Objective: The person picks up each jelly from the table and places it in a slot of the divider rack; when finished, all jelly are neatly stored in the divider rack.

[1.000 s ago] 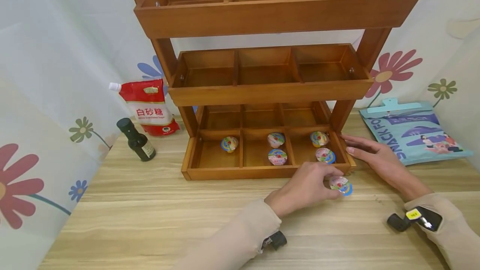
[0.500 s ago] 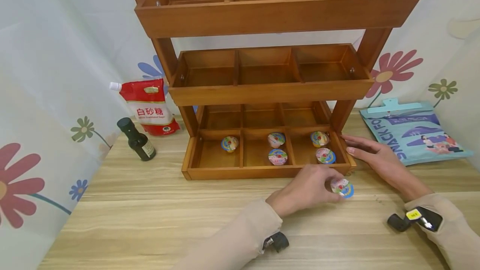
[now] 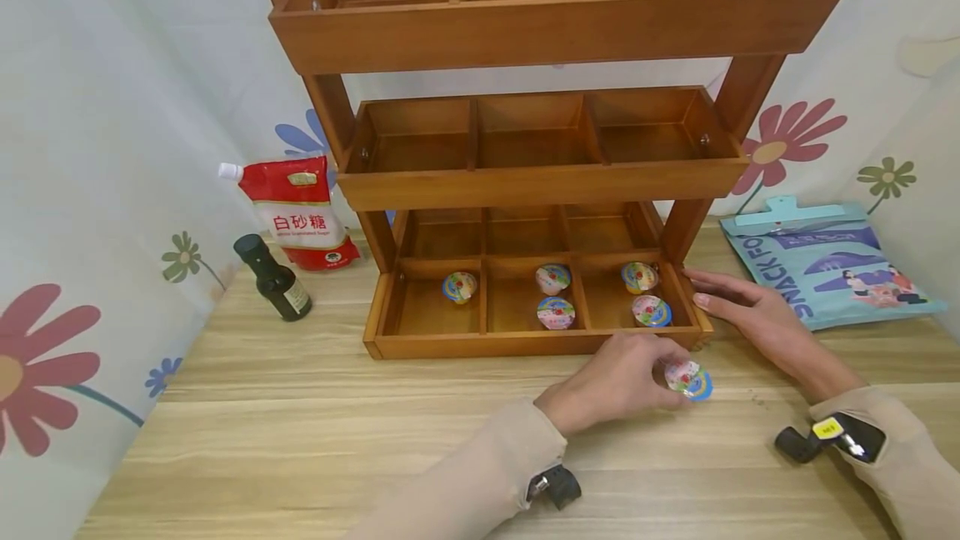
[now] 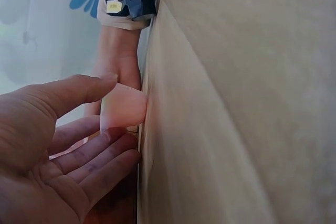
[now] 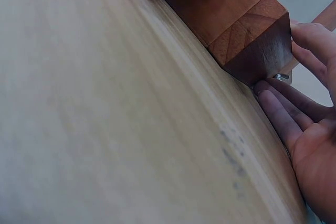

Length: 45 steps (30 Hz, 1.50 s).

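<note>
My left hand [image 3: 626, 382] holds a small jelly cup [image 3: 688, 380] between thumb and fingers, low over the table just in front of the shelf's right corner. Its lid is pink and blue; in the left wrist view the pale pink cup [image 4: 123, 107] lies on its side between thumb and fingertips. My right hand [image 3: 761, 327] rests with fairly straight fingers against the right end of the wooden shelf [image 3: 525, 346]; the right wrist view shows its fingertips [image 5: 270, 100] at the lower corner. Several more jelly cups [image 3: 555, 314] sit in the front compartments of the bottom tier.
Above are two more wooden tiers [image 3: 540, 188] with compartments. At left stand a red and white sugar bag [image 3: 300, 215] and a dark bottle [image 3: 276, 282]. A blue snack bag [image 3: 832, 265] with a clip lies at right, behind my right hand.
My left hand has drifted slightly right and toward me with the jelly cup, which tilts a little more. My right hand stays at the shelf's end.
</note>
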Motion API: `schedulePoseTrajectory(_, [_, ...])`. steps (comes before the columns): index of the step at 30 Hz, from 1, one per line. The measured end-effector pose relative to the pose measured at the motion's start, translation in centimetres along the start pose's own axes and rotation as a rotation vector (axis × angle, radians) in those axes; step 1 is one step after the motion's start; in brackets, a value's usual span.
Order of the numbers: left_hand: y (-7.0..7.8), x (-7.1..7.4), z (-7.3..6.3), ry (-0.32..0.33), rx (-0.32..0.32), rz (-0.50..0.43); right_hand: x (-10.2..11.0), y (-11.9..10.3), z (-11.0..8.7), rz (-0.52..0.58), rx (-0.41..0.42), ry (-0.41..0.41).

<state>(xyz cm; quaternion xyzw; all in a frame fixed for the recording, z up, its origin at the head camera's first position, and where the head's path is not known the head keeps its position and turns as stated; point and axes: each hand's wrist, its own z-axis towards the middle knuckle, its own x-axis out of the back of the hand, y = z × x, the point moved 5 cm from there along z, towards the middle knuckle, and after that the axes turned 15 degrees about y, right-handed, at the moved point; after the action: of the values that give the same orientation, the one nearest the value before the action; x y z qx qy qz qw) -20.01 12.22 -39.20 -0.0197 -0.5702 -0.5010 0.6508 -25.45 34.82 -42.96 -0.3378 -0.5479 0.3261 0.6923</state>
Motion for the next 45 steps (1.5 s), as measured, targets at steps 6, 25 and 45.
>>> schedulePoseTrajectory(6, [0.0,-0.01,0.01,0.005,0.002,-0.011,-0.05,0.22,0.09,0.001,0.004,-0.005])
schedulePoseTrajectory(25, [0.1,-0.56,0.1,0.033,-0.046,-0.011,0.0,0.0,-0.08,0.008,0.006,0.005])
schedulePoseTrajectory(45, [0.27,0.2,-0.13,0.049,-0.04,-0.007,0.0,0.0,-0.04,0.008,0.006,-0.003])
